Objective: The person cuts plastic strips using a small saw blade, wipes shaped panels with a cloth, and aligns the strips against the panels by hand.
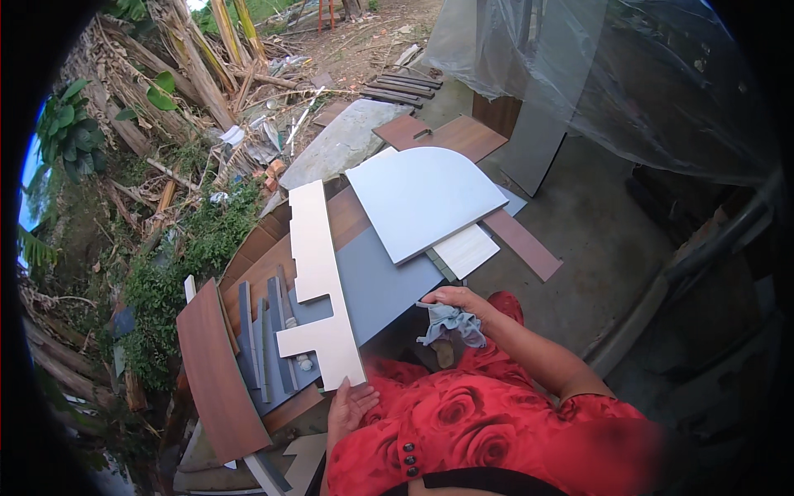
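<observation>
Outdoors, over a spread of cut boards (219, 372). Long cream notched flat panel (319, 277) between ten and eleven o'clock from the person, lying across a smooth blue-grey flat sheet (380, 281). Step in hand, by my reading: steadying that panel at its near end; the next move calls for a sure hold there. Left hand (354, 405) at nine: open, fingers loosely extended, at the panel's near end. Right hand (460, 302) at twelve: closed around a crumpled pale grey-blue cloth (451, 325).
</observation>
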{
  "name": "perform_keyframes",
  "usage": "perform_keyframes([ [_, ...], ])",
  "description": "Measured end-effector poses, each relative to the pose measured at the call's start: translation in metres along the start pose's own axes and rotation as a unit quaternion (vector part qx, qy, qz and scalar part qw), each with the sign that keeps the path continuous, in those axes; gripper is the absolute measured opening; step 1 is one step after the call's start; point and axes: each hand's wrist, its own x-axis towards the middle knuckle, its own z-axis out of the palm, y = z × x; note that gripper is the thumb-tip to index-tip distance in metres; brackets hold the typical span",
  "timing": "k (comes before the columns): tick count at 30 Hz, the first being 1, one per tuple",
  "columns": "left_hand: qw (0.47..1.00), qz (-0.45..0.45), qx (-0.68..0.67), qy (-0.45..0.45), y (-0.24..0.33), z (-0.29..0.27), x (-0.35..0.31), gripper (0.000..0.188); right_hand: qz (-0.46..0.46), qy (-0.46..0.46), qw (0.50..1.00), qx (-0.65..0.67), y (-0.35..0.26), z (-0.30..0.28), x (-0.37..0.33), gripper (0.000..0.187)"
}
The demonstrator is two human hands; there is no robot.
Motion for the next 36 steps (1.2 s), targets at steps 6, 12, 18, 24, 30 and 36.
perform_keyframes([
  [6, 0.947, 0.094, 0.304, 0.033, 0.046, 0.061, -0.034, 0.027, -0.120, 0.112, 0.985, 0.049, -0.056, -0.015, -0.033, 0.031],
  [12, 0.935, 0.177, 0.297, -0.080, 0.088, 0.136, 0.011, 0.028, -0.287, 0.369, 0.884, 0.009, -0.091, -0.078, -0.051, 0.026],
  [18, 0.965, 0.129, 0.196, -0.119, 0.101, 0.186, 0.105, 0.049, -0.373, 0.533, 0.739, -0.177, -0.083, -0.142, -0.064, 0.028],
  [24, 0.973, 0.099, 0.206, 0.002, 0.120, 0.220, 0.182, 0.060, -0.157, 0.563, 0.606, -0.540, -0.068, -0.112, -0.047, 0.048],
  [30, 0.979, 0.042, 0.200, -0.021, 0.116, 0.242, 0.200, 0.062, -0.150, 0.530, 0.479, -0.684, -0.059, -0.129, -0.053, 0.056],
  [36, 0.974, 0.063, 0.217, 0.005, 0.110, 0.230, 0.231, 0.047, -0.044, 0.508, 0.597, -0.620, -0.070, -0.127, -0.053, 0.052],
])
